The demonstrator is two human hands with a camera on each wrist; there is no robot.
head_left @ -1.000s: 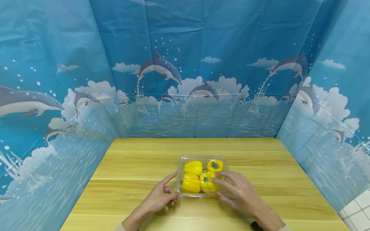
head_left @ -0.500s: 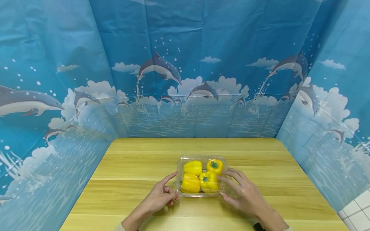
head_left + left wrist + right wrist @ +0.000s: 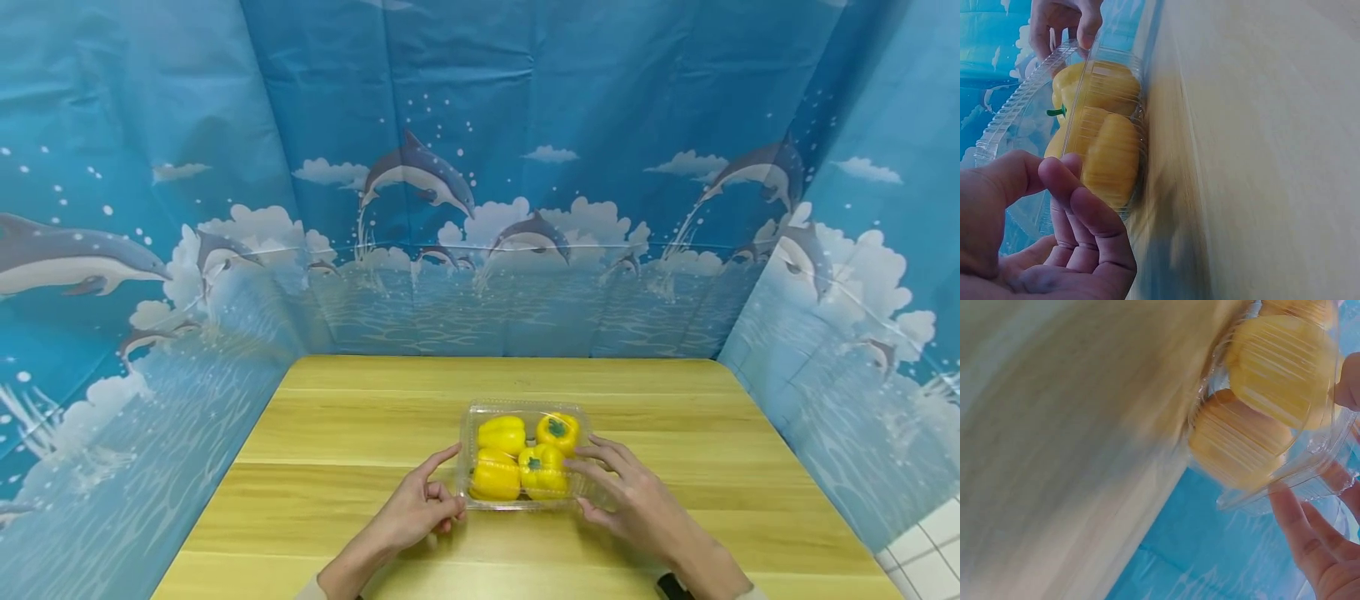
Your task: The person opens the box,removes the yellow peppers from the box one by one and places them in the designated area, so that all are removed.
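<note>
A clear plastic clamshell container (image 3: 468, 408) sits near the table's front middle. Several yellow bell peppers (image 3: 497, 475) lie inside it, some with green stems showing. Clear plastic covers them; whether the lid is fastened I cannot tell. My left hand (image 3: 420, 507) pinches the container's front left corner, index finger stretched along the left side. In the left wrist view its thumb and curled fingers meet at the rim. My right hand (image 3: 637, 500) holds the right side, fingers spread along the wall and thumb near the front corner. The right wrist view shows those fingers (image 3: 1300, 534) against the ribbed plastic.
A wooden table (image 3: 337, 417) carries the container. Blue curtains (image 3: 480, 308) printed with dolphins hang behind it and along both sides. White tiles (image 3: 930, 550) show at the lower right.
My right hand has shifted right, from over the front right pepper to the container's right side. The left hand stays at its corner, and the container has hardly moved.
</note>
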